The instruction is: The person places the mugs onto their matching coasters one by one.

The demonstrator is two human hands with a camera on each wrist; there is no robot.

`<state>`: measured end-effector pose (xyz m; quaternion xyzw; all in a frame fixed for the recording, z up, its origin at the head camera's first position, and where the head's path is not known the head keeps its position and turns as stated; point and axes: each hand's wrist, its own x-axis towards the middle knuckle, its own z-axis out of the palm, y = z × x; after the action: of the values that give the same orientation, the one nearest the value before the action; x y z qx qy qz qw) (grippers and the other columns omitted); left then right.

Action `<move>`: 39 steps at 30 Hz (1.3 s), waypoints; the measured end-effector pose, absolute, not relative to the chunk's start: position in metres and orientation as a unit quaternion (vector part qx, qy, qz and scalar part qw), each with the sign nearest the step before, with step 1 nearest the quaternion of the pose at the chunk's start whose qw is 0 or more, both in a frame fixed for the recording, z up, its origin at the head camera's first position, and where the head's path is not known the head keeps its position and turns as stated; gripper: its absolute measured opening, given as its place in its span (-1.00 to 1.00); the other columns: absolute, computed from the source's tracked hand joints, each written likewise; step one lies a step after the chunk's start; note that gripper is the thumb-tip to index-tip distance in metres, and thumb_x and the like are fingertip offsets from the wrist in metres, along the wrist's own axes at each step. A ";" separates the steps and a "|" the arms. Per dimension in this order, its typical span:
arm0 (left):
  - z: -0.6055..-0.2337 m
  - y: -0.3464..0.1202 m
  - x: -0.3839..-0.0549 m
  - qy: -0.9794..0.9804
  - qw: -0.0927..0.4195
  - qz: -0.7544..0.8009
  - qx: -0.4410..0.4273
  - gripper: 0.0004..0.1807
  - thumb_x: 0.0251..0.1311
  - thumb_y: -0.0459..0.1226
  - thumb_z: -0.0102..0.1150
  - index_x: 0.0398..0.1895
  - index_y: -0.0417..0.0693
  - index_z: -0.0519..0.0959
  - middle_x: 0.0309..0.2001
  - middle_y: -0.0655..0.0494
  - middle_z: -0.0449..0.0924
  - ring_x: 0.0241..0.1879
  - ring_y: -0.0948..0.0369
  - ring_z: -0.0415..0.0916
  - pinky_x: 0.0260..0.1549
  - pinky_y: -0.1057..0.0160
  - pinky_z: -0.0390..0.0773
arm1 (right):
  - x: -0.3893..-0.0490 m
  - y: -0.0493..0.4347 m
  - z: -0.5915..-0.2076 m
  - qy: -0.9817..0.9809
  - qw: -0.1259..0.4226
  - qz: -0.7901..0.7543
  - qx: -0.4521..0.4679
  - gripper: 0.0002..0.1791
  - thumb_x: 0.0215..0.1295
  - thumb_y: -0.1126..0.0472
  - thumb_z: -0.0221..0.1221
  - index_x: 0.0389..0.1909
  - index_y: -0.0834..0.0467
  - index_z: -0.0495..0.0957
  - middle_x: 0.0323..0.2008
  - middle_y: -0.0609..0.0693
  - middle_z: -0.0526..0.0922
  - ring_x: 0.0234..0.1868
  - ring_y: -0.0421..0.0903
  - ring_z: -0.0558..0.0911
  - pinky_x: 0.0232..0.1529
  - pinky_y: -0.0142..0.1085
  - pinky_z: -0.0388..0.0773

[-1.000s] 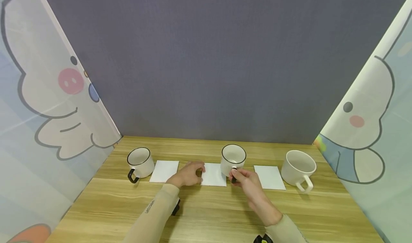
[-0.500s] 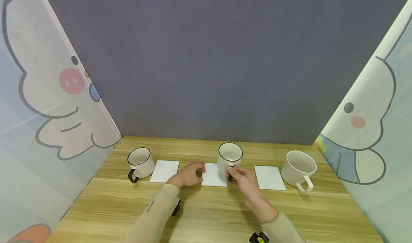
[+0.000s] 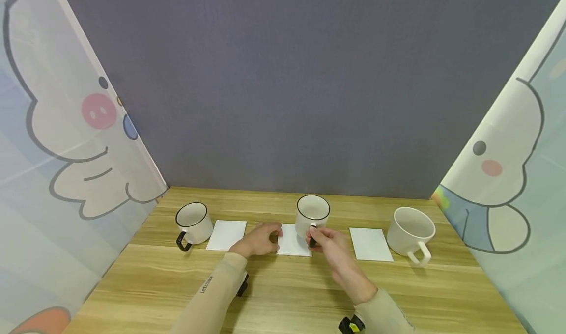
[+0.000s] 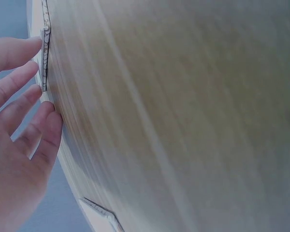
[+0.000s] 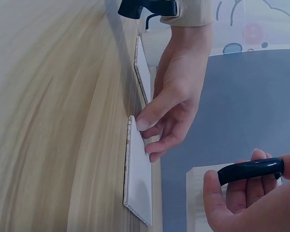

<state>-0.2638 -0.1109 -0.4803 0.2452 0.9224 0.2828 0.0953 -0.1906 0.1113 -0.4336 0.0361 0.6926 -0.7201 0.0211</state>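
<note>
My right hand [image 3: 334,249] pinches the black handle [image 5: 251,170] of a white mug [image 3: 304,222] with a dark rim. The mug is upright and overlaps the right part of the middle white square pad [image 3: 289,245] in the head view; the right wrist view has a gap between mug and pad. My left hand [image 3: 258,239] is at the left edge of that pad, fingers loosely bent, with thumb and fingertips right at its side. In the left wrist view, the pad's edge [image 4: 45,60] looks thin and rough.
A second black-handled mug [image 3: 196,228] stands at left beside a white square pad [image 3: 226,236]. At right, a larger all-white mug [image 3: 402,236] stands next to another square pad [image 3: 370,244]. A grey panel [image 3: 283,88] rises behind the wooden table [image 3: 292,299].
My right hand has carried the mug leftward, from the right edge of the middle pad to farther over it. The left hand has stayed in place.
</note>
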 end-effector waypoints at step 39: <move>-0.483 -0.111 -0.265 0.927 0.095 0.286 0.223 -0.73 0.09 -0.34 0.38 -0.12 -0.02 0.60 0.36 -0.07 0.46 0.34 -0.17 0.31 0.31 -0.15 0.33 | -0.197 0.092 -0.438 0.683 0.039 -0.729 0.028 -0.70 0.48 0.25 0.16 -0.12 0.48 0.61 -0.29 0.05 0.67 -0.22 -0.14 0.61 -0.09 -0.16 0.63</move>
<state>-0.2652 -0.1110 -0.4830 0.2226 0.9271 0.2862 0.0949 -0.1974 0.0923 -0.4385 0.0282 0.6830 -0.7288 0.0394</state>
